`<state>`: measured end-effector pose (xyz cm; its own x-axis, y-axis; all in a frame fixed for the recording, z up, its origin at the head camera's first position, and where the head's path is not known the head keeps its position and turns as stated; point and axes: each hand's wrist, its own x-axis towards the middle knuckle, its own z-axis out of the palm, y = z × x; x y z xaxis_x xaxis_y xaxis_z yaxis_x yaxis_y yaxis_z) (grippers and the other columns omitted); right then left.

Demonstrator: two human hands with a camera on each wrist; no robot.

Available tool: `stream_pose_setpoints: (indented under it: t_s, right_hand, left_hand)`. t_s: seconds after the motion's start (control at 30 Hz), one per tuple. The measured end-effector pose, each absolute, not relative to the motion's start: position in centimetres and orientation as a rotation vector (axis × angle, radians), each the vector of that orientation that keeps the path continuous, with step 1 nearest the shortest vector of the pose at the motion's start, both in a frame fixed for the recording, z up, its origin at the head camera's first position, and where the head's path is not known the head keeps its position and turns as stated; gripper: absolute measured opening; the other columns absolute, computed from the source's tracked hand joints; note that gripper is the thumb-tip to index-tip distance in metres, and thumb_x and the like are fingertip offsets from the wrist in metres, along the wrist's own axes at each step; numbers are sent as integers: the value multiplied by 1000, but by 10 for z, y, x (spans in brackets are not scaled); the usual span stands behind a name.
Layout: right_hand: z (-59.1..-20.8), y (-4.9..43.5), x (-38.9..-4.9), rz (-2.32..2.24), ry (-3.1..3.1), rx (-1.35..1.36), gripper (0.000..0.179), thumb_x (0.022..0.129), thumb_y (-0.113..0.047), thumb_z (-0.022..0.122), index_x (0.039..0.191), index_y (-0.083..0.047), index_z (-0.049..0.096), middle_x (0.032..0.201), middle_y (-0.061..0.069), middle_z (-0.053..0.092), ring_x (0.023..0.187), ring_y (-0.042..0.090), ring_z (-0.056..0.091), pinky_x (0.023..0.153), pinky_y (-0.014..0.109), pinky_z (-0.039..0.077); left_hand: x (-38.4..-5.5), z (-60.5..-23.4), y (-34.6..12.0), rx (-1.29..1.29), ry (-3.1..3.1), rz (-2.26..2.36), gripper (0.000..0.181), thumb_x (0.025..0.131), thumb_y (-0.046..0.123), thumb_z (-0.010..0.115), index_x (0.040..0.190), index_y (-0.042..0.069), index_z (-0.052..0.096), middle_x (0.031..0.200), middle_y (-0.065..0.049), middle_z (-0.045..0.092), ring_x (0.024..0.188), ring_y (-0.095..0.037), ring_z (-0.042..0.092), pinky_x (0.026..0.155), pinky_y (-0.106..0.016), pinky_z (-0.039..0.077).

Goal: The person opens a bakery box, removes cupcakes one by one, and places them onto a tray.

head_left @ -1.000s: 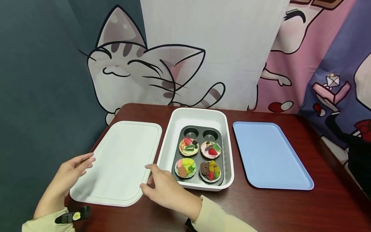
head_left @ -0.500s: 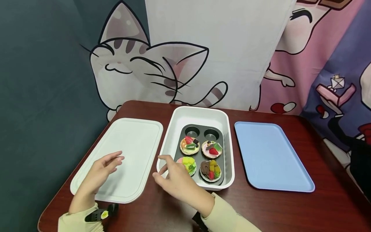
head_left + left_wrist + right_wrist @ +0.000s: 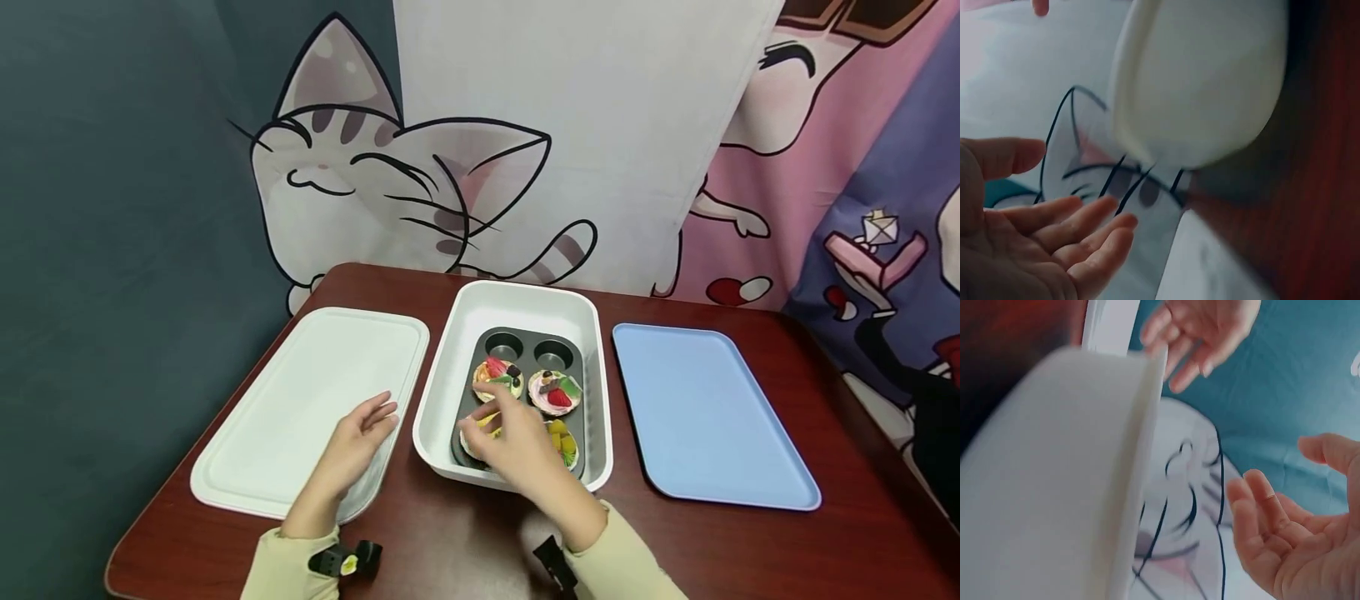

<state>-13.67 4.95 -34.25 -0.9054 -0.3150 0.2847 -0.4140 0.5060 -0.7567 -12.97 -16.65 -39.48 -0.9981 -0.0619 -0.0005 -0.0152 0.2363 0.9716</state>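
Head view: right hand [image 3: 525, 450] fingers loosely spread, holding nothing, directly over near-left tart [image 3: 480, 429]; left hand [image 3: 352, 446] farther, open.

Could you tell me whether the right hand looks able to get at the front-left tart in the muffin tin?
Probably yes: the right hand hovers open right over the front-left tart, the white container has no lid on, and nothing lies between them.

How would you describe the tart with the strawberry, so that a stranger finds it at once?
On the brown table, the white tub stands between the white lid and the blue tray. Inside it lies a dark muffin pan. The tart sits in the pan's middle row, on the tray's side; it alone has pink cream.
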Motion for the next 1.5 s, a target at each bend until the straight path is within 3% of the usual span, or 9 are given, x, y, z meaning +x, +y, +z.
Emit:
stream_pose_setpoints:
  t_s: [0.33, 0.53, 0.7, 1.2, 1.5]
  right_hand:
    - [-341, 105, -159, 1164, -2737, 453, 45, 73, -19, 69, 113, -6, 54, 96, 9, 60, 89, 25, 54, 74, 39, 44]
    - [-349, 129, -170, 1001, -2880, 505, 50, 73, -24, 69, 116, -6, 53, 113, 17, 52, 106, 34, 45, 84, 47, 38]
    - [-361, 131, -173, 810, -3016, 582, 55, 70, -29, 71, 117, -6, 53, 115, 19, 50, 109, 35, 42, 86, 48, 37]
    - [-391, 120, -175, 516, -3129, 708, 66, 56, -31, 79, 113, -9, 55, 99, 11, 50, 82, 25, 52, 70, 39, 44]
    - [-399, 122, -172, 515, -3051, 724, 64, 51, -27, 78, 108, -7, 56, 94, 12, 50, 87, 29, 50, 73, 39, 43]
  left_hand:
    - [-131, -404, -134, 61, -2415, -1929, 50, 86, 6, 52, 129, -8, 32, 123, -26, 43, 111, -32, 44, 90, -37, 37]
    - [-131, -408, -130, 28, -2441, -1881, 50, 85, 3, 52, 130, -7, 32, 125, -23, 43, 110, -32, 45, 91, -39, 37]
    - [-131, -407, -128, 17, -2454, -1864, 50, 85, 0, 51, 130, -8, 32, 126, -23, 41, 111, -32, 43, 91, -40, 35]
    - [-140, -411, -130, -3, -2492, -1821, 50, 83, -4, 50, 129, -9, 33, 119, -30, 44, 109, -35, 44, 88, -42, 38]
    - [-142, -410, -129, -27, -2480, -1848, 51, 82, -8, 49, 129, -10, 31, 121, -31, 42, 108, -37, 44, 84, -40, 42]
